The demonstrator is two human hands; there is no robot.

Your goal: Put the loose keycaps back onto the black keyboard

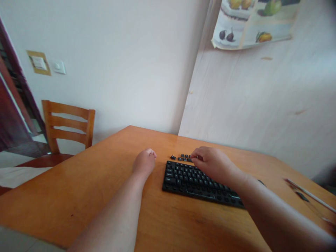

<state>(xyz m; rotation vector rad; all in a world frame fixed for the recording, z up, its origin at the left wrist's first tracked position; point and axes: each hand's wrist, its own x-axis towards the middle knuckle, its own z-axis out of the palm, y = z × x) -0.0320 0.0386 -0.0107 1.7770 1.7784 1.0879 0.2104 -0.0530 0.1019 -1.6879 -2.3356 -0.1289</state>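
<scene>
A black keyboard (183,175) lies on the wooden table, with bare spots along its front row where keycaps are off. Several loose black keycaps (180,159) lie on the table behind its far left edge. My right hand (210,161) reaches over the keyboard, thumb and fingers pinched at a dark keycap (189,160) in that group. The hand covers part of the keys and perhaps more loose caps. My left hand (145,161) rests on the table left of the keyboard, curled into a fist; the inside of the fist is hidden.
The table (110,175) reaches to the wall. On its right lie a long thin stick (309,194) and a small dark object (301,196). A wooden chair (68,122) stands at the left. A fruit picture (252,26) hangs on the wall.
</scene>
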